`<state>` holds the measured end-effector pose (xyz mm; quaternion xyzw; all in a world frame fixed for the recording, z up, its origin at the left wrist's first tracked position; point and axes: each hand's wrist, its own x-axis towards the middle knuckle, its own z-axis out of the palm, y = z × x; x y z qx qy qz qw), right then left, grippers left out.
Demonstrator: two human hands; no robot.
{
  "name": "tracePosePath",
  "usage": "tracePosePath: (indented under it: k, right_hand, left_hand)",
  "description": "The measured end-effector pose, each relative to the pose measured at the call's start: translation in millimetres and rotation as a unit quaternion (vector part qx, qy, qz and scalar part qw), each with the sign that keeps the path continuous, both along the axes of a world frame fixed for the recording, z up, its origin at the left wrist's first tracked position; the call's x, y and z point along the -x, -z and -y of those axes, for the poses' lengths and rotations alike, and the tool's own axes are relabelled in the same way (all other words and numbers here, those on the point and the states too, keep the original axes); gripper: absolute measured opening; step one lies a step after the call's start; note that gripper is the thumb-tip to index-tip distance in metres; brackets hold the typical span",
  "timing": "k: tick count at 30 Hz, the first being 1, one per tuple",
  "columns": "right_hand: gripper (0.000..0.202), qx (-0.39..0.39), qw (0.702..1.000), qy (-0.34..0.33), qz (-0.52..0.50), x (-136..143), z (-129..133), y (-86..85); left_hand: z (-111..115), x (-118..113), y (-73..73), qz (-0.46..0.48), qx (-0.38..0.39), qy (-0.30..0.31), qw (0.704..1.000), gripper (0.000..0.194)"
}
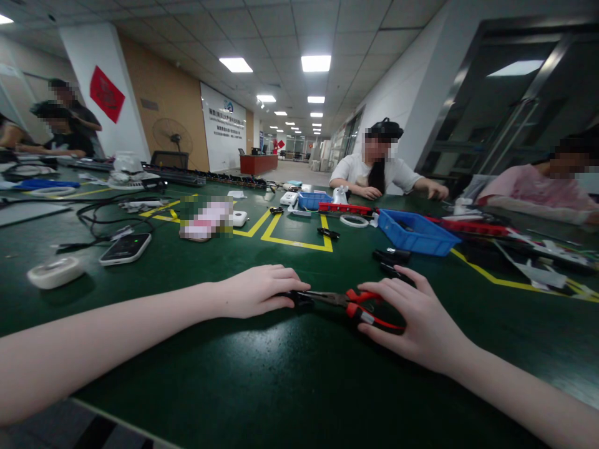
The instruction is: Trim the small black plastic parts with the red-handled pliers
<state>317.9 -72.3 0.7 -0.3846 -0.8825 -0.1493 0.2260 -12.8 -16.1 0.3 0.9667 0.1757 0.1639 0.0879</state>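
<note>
My right hand (416,312) is closed around the red-handled needle-nose pliers (352,305), whose handles are spread apart. The pliers' jaws point left and reach a small black part (302,298). My left hand (262,290) pinches that black part from the other side, low over the green table (210,386). Its exact kind is unclear, as my fingers cover much of it. Just beyond my right hand lie black pieces (392,255). Farther forward, another small black piece (328,233) rests on the yellow tape outline.
A blue bin (416,234) stands ahead on the right, with a smaller blue tray (314,199) farther back. At left lie a white-edged device (125,249), a white rounded object (55,273) and black cables (93,215). A person in white (388,162) sits across the table.
</note>
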Motion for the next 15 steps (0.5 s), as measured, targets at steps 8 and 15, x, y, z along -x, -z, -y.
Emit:
tracePosePath:
  k: [8, 15]
  right_hand:
    - [0.042, -0.047, 0.999, -0.012, 0.012, 1.3, 1.0, 1.5]
    - [0.043, -0.062, 0.998, -0.015, 0.026, 1.1, 1.8, 0.7]
  left_hand:
    - [-1.0, 1.6, -0.4, -0.004, 0.004, 0.006, 1.0, 0.034]
    - [-1.7, 2.4, 0.0, 0.0, 0.001, 0.012, 1.0, 0.033]
